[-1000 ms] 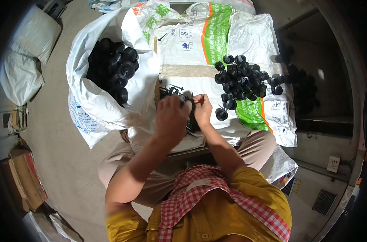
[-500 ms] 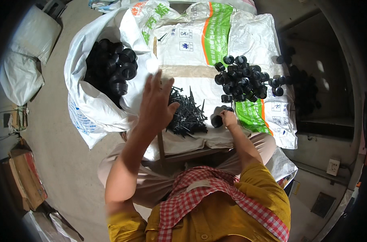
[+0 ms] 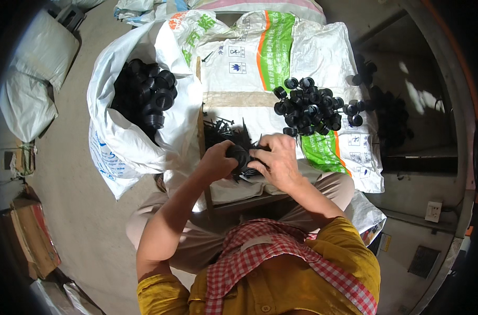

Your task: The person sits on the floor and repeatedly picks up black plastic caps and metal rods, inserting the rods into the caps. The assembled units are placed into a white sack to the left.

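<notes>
My left hand [image 3: 218, 161] is closed around a round, ribbed black plastic cap [image 3: 239, 153] above the front of the work surface. My right hand [image 3: 280, 164] meets it from the right, fingers curled and gripping at the cap's right side; whether a smaller part sits between those fingertips is hidden. Under and behind both hands spreads a heap of thin, pointed black plastic pins [image 3: 218, 129], partly covered by them. Farther right lies a pile of black caps [image 3: 308, 107], some with thin stems showing.
To the left stands an open white woven sack [image 3: 103, 79] holding larger black caps [image 3: 159, 98]. Flattened printed sacks [image 3: 323, 50] cover the work surface. More black parts lie in shadow at the right. A cardboard box [image 3: 37, 236] and white bags [image 3: 26, 100] stand at far left.
My left hand has come down from above the pins onto the black cap. My right hand has moved left with the cap, and both hands now meet over the heap.
</notes>
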Action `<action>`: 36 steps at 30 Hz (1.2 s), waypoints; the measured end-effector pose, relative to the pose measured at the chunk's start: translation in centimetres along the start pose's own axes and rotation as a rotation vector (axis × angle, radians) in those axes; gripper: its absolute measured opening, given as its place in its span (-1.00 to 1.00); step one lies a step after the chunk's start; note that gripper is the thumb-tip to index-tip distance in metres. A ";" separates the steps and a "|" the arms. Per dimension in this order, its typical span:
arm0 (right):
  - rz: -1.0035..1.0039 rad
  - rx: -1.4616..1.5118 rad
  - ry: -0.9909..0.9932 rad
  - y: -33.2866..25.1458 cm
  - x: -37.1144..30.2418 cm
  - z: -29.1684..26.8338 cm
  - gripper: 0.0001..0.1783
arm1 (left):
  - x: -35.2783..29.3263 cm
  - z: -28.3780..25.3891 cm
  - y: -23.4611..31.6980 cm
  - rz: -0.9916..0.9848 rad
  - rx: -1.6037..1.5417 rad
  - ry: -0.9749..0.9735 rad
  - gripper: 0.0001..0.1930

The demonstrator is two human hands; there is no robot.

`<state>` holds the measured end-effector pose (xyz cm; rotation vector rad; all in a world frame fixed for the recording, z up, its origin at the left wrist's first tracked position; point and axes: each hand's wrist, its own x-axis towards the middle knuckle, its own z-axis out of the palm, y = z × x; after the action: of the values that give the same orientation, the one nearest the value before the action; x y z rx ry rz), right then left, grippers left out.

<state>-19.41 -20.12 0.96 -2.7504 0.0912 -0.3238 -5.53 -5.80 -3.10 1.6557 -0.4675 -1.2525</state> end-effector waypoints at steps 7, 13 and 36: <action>-0.094 0.120 -0.160 1.3 1.5 -0.5 -0.77 | -0.7 0.0 0.8 0.303 0.346 0.068 -0.83; 0.318 1.890 -0.917 3.6 0.1 0.3 -0.85 | -2.3 -0.1 2.9 1.398 0.715 0.130 -0.76; 0.490 -0.103 -0.566 13.3 -0.3 13.0 0.44 | -1.2 -8.0 6.1 0.326 1.385 1.236 -0.22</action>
<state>-16.91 -27.83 -15.75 -2.6878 0.6236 0.5962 2.55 -4.02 2.76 2.8373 -0.7790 0.7305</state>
